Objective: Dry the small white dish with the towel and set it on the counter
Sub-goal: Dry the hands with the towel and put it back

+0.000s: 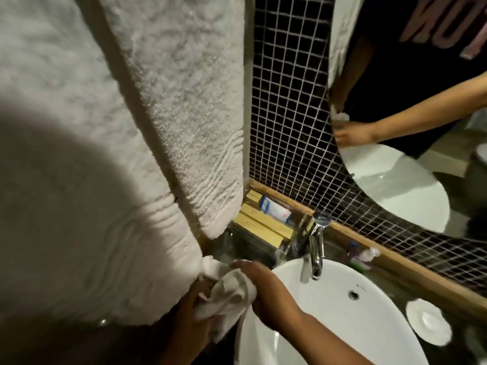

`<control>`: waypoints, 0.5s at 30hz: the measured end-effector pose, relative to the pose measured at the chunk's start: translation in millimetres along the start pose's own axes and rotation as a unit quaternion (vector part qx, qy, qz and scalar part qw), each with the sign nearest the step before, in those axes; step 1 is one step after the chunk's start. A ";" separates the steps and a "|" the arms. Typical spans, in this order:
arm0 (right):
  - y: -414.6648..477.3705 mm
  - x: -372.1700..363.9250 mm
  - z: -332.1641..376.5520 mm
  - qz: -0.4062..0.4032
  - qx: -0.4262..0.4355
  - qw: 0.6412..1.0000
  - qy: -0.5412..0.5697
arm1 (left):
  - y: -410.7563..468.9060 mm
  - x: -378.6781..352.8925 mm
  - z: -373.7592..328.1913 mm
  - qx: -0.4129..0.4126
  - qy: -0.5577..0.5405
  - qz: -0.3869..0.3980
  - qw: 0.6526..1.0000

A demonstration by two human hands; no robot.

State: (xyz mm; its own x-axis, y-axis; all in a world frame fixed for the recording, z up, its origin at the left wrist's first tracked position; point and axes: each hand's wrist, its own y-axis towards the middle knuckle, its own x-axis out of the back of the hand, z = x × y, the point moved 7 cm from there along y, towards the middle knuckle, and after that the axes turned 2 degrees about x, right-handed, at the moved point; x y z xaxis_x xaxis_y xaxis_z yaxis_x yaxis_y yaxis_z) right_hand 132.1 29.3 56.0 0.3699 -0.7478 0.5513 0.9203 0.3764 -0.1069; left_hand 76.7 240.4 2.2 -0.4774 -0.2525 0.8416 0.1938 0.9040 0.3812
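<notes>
My two hands meet at the left rim of the white basin (pixel 369 320). A bunched white towel (pixel 232 293), which seems to be the lower corner of a hanging towel, is held between them. From below, my left hand (pixel 193 312) grips the cloth. My right hand (pixel 259 283) presses on it from the right, fingers curled over the folds. Whether anything is wrapped inside the cloth is hidden. A small white dish (pixel 428 321) lies flat on the dark counter (pixel 395 288) to the right of the basin, away from both hands.
Large white towels (pixel 131 127) hang at the left and fill much of the view. A chrome tap (pixel 316 248) stands behind the basin. A tray with yellow boxes (pixel 261 227) and a small packet sits in the back corner. A round mirror (pixel 408 127) hangs on the mosaic wall.
</notes>
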 end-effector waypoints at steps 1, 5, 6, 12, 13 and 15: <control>-0.9 7.8 7.8 -0.011 -0.017 0.999 0.050 | -12.6 -9.6 -23.3 0.023 -0.004 -0.094 0.995; -1.4 47.9 34.2 -0.106 -0.024 0.987 0.120 | 17.2 32.2 -19.8 0.036 -0.294 0.326 0.898; -4.3 57.8 41.9 -0.125 -0.016 0.983 0.132 | 23.0 81.2 -52.5 -0.071 -0.351 0.458 0.814; -16.1 105.9 88.3 -0.189 0.028 0.964 0.187 | 28.4 153.9 -116.1 -0.301 -0.456 0.502 0.671; -19.0 111.6 94.1 -0.195 0.037 0.963 0.182 | 27.2 155.7 -117.7 -0.321 -0.453 0.514 0.654; -27.2 122.3 106.7 -0.197 0.051 0.965 0.163 | 23.0 152.5 -111.9 -0.346 -0.447 0.548 0.616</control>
State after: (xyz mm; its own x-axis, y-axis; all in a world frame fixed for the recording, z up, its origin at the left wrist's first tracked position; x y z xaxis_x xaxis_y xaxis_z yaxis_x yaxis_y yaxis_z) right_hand 138.7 -14.0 214.7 0.0298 -0.9701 0.2408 0.9866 0.0672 0.1486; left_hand 104.2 184.1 182.1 0.0439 0.9500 0.3093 0.9915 -0.0794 0.1030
